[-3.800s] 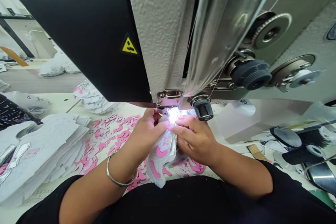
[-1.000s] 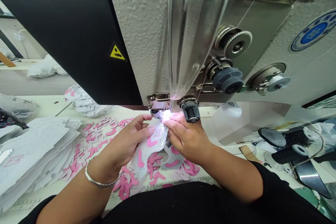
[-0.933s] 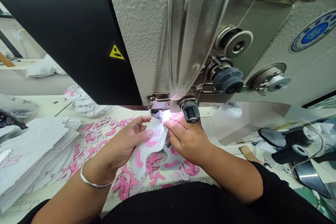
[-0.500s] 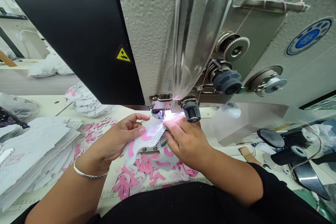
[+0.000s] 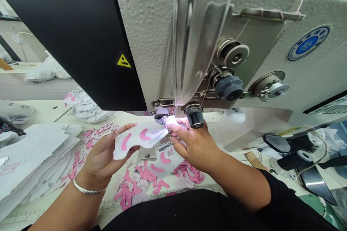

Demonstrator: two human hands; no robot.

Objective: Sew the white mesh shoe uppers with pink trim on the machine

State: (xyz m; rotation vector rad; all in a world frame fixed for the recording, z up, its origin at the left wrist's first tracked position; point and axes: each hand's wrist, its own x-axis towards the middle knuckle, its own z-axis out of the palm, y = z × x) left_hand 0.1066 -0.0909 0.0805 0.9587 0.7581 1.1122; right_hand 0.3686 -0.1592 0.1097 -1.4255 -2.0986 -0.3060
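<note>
A white mesh fabric piece with pink curved patches (image 5: pixel 139 138) runs up to the lit presser foot (image 5: pixel 162 118) of the sewing machine (image 5: pixel 151 39). My left hand (image 5: pixel 104 153) grips its left end, with the thumb hidden behind the cloth's edge. At the foot, my right hand (image 5: pixel 193 140) has its fingers bent onto the right end of the same piece; glare blurs the fingertips. Below it, a second white mesh piece with pink patches (image 5: pixel 164 160) lies near the needle plate, partly under my right hand.
Loose pink curved pieces (image 5: pixel 130 187) lie before the machine, more at left. A stack of white fabric sheets (image 5: pixel 35 162) stands far left, with a pile of cut pieces (image 5: pixel 89 106) behind. At right are a black thread cone (image 5: pixel 295 160) and a translucent guard (image 5: pixel 252 124).
My left hand has moved left and down along the fabric piece to its end, turning it flatter. The second piece shows more below. My right hand stays by the foot. The view has shifted slightly.
</note>
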